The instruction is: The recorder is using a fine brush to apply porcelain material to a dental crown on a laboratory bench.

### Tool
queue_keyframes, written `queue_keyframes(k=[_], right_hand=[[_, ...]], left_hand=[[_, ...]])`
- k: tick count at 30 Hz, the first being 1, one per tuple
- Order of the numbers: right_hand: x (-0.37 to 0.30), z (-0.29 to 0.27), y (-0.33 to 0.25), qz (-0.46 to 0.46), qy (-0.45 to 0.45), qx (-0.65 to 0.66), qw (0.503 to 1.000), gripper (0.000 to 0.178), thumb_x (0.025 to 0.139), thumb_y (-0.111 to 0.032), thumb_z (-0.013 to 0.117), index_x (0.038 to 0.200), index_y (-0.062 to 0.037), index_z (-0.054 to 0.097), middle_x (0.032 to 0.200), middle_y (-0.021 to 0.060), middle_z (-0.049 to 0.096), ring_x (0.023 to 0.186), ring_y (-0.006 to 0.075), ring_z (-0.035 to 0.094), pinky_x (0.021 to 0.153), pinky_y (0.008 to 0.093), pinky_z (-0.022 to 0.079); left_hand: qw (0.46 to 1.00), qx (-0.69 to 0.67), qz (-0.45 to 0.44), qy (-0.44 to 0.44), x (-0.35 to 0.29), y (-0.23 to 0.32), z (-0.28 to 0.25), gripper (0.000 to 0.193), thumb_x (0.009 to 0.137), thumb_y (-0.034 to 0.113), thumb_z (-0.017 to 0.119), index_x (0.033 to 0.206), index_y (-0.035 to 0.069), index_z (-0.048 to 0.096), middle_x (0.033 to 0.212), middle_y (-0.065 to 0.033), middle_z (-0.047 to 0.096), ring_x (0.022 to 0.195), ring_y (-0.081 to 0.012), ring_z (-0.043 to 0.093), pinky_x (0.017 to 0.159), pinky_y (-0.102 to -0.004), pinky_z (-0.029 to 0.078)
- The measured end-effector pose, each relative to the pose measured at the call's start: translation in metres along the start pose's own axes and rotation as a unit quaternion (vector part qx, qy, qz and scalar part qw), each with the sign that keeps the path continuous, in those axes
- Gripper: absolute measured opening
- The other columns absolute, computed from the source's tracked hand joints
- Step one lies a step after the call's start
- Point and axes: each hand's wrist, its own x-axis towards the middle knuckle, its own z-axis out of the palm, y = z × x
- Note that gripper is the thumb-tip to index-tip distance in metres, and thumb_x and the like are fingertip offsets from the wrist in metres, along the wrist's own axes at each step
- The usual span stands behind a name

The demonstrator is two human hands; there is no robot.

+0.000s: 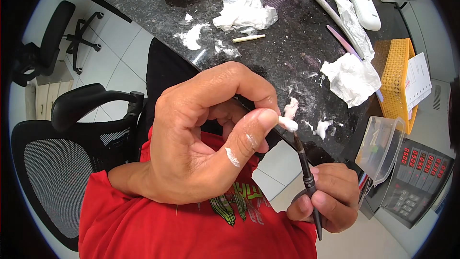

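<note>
Between the thumb and index finger of my left hand is a small rounded white piece, most of it sticking out past the fingertips. A white smear marks the left thumb. My right hand, lower and to the right, grips a slim black-handled brush with its fingers closed round the handle. The brush points up, its dark tip at or very near the underside of the white piece; contact cannot be made out for sure. Behind the piece, a pinkish-white dab lies on the dark speckled countertop.
White paste and powder spot the countertop. Crumpled tissues lie about, near a short pale stick and a grey tube. At right stand a yellow woven basket, a clear plastic box and a scale. An office chair is left.
</note>
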Motion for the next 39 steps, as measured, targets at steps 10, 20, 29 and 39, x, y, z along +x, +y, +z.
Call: queue_keyframes(k=[10,20,29,39], right_hand=[[0.001,-0.007,0.002,-0.011,-0.032,-0.001,0.999,0.026,0.079,-0.007,0.064,0.1,0.0,0.05,0.079,0.0127,0.056,0.065,0.0205,0.055,0.051,0.0286,0.05],[-0.002,-0.002,0.003,-0.006,0.002,0.004,1.0,0.025,0.082,-0.013,0.064,0.099,-0.0017,0.05,0.077,0.0116,0.055,0.062,0.0185,0.054,0.05,0.0272,0.049],[-0.007,-0.024,-0.002,0.184,0.139,-0.004,0.973,0.026,0.087,-0.018,0.061,0.108,-0.0022,0.054,0.079,0.0174,0.058,0.059,0.0148,0.057,0.05,0.0204,0.048],[-0.009,-0.023,0.002,0.245,0.169,0.073,0.952,0.021,0.081,-0.005,0.066,0.091,0.0024,0.05,0.075,0.0169,0.059,0.059,0.0137,0.057,0.055,0.0198,0.048]], left_hand=[[1.0,-0.001,0.002,0.004,0.0,0.0,0.001,0.014,0.09,0.008,0.053,0.089,-0.006,0.051,0.088,-0.0175,0.056,0.062,-0.0132,0.059,0.054,-0.0213,0.051],[1.0,0.001,0.001,0.0,0.0,-0.001,0.001,0.013,0.09,0.008,0.053,0.089,-0.005,0.051,0.088,-0.0172,0.055,0.062,-0.0127,0.058,0.053,-0.021,0.051],[1.0,0.005,0.004,0.008,0.001,0.0,0.005,0.016,0.09,0.011,0.053,0.09,-0.005,0.051,0.088,-0.0166,0.055,0.056,-0.0122,0.056,0.051,-0.0206,0.05],[0.998,0.044,0.029,0.047,0.001,-0.007,0.011,0.021,0.093,0.018,0.051,0.091,-0.002,0.048,0.09,-0.0137,0.051,0.059,-0.0086,0.051,0.046,-0.0181,0.048]])
